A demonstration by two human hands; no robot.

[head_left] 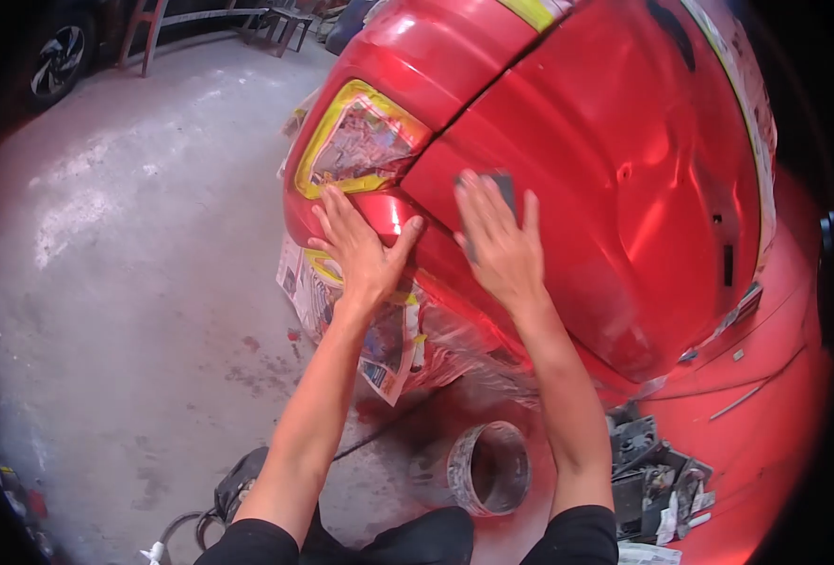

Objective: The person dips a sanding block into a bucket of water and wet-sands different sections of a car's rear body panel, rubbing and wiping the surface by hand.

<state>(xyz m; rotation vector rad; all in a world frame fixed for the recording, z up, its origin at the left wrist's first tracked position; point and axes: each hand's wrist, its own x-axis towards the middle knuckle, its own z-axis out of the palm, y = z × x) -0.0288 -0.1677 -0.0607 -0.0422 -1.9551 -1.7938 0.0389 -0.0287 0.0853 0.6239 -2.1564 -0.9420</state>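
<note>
My right hand (503, 243) lies flat over a dark grey sheet of sandpaper (505, 188), pressing it on the red car body panel (577, 122). Only the sheet's edges show beyond my fingers. With fingers spread, my left hand (362, 250) rests on the red corner below the headlight opening and holds nothing. Newspaper masking (370, 137) covers that opening, bordered by yellow tape (306, 155). A dark seam separates the panel from the red section at its upper left.
Below the panel hang newspaper and plastic film (388, 348). A round hollow bucket or drum (454, 471) stands near my knees. Dark parts and debris (657, 480) lie at lower right, near a hose (709, 391). A wooden stand (153, 28) and car wheel (59, 61) are farther back.
</note>
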